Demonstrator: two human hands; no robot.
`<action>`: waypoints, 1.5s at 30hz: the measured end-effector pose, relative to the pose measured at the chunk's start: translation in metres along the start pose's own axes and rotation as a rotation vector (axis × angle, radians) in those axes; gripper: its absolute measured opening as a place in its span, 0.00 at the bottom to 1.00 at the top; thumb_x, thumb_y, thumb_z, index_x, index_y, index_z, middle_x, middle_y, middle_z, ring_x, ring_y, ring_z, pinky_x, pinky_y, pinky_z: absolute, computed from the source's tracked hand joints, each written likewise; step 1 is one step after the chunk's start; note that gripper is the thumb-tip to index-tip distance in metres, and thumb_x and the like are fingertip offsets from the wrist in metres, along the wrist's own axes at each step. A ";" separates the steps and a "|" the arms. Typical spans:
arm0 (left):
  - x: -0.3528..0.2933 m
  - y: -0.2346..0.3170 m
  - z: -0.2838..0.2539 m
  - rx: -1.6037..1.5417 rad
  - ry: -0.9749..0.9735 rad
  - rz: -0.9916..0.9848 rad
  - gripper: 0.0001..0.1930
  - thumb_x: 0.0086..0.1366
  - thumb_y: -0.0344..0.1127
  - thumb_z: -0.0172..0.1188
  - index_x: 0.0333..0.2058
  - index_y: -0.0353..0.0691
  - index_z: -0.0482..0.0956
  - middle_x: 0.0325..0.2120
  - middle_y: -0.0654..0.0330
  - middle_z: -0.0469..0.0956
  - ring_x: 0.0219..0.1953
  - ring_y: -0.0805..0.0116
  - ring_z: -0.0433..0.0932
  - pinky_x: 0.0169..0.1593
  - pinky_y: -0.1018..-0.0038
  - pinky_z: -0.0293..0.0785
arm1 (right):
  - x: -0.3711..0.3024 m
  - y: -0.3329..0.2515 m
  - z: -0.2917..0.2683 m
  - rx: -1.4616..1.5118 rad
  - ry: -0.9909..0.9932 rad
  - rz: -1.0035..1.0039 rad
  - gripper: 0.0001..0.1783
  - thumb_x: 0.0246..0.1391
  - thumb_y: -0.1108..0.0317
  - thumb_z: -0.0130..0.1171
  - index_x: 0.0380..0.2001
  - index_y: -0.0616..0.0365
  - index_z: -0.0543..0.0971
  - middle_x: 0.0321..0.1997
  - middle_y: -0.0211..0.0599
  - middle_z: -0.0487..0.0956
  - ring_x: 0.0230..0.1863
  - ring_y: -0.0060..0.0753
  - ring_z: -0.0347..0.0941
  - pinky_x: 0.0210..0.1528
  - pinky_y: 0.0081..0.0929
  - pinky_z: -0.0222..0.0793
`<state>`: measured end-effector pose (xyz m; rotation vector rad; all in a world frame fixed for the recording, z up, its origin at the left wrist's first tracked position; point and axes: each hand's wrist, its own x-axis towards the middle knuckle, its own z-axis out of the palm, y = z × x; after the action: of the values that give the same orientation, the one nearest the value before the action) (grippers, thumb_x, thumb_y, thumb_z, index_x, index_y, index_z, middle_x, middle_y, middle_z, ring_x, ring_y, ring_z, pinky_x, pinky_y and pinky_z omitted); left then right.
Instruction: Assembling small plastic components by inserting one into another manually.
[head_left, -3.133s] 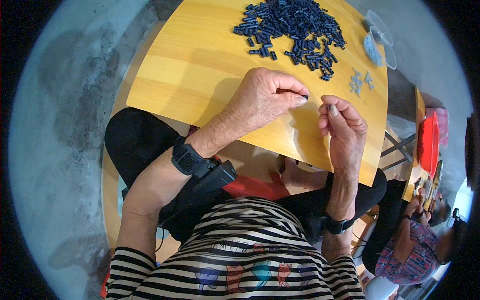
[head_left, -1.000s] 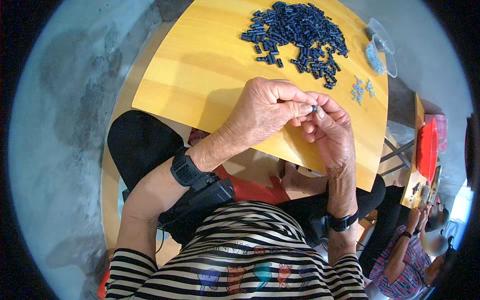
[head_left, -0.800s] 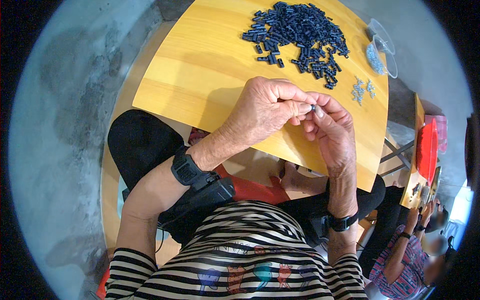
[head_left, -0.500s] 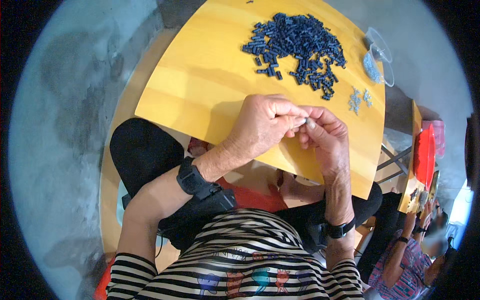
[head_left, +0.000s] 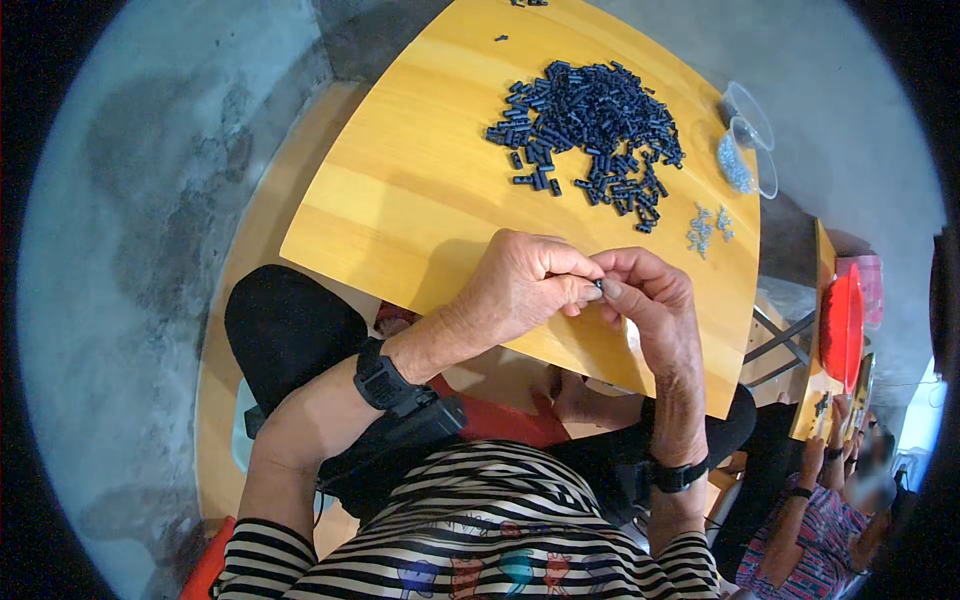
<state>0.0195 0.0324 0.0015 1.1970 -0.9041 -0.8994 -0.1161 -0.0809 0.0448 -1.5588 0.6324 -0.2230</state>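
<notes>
Over the near part of the yellow table (head_left: 400, 170), my left hand (head_left: 520, 285) and my right hand (head_left: 655, 300) meet at the fingertips. Both are closed in a pinch on a small black plastic piece (head_left: 599, 284), mostly hidden by the fingers. Beyond them lies a wide heap of short black plastic pieces (head_left: 600, 120), with looser ones spread along its near side. To the right of that heap, small pale grey pieces (head_left: 700, 230) are scattered in a little cluster.
A clear plastic tub (head_left: 735, 168) of small bluish-grey pieces stands at the table's right edge beside another clear container (head_left: 748, 112). A few black bits (head_left: 501, 38) lie far off. At right, a co-worker (head_left: 800, 540) sits at another table with a red basin (head_left: 842, 325).
My view has shifted, so the table and its heap sit lower in the picture. My hands stay pinched together, and the black piece now shows a little more between the fingertips.
</notes>
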 end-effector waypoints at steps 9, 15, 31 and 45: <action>0.000 -0.006 -0.012 -0.013 0.058 -0.022 0.05 0.55 0.26 0.62 0.31 0.32 0.81 0.22 0.61 0.79 0.22 0.77 0.76 0.26 0.82 0.73 | 0.017 -0.008 -0.002 -0.207 0.115 -0.125 0.11 0.54 0.72 0.55 0.41 0.60 0.78 0.28 0.25 0.77 0.27 0.13 0.68 0.27 0.14 0.64; -0.002 -0.001 -0.018 -0.020 0.082 -0.062 0.06 0.56 0.28 0.63 0.32 0.33 0.81 0.21 0.62 0.78 0.22 0.79 0.75 0.27 0.82 0.72 | 0.064 -0.016 0.005 -0.755 0.261 -0.600 0.09 0.48 0.76 0.58 0.35 0.60 0.78 0.31 0.42 0.77 0.31 0.38 0.74 0.34 0.29 0.68; -0.014 0.007 -0.026 0.034 0.105 -0.001 0.05 0.55 0.27 0.62 0.30 0.32 0.80 0.22 0.61 0.78 0.22 0.79 0.75 0.26 0.82 0.71 | 0.125 -0.004 0.014 -1.069 0.287 -0.729 0.02 0.47 0.72 0.58 0.26 0.56 0.78 0.27 0.40 0.75 0.30 0.46 0.74 0.31 0.38 0.69; -0.009 0.000 -0.024 0.016 0.117 -0.008 0.05 0.55 0.27 0.63 0.30 0.32 0.81 0.20 0.62 0.78 0.22 0.79 0.75 0.26 0.82 0.72 | 0.093 -0.027 0.013 -0.768 0.290 -0.625 0.03 0.52 0.72 0.55 0.31 0.57 0.75 0.24 0.36 0.75 0.24 0.30 0.71 0.27 0.29 0.67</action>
<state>0.0387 0.0492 -0.0022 1.2548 -0.8140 -0.8211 -0.0262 -0.1189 0.0483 -2.4782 0.4490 -0.7504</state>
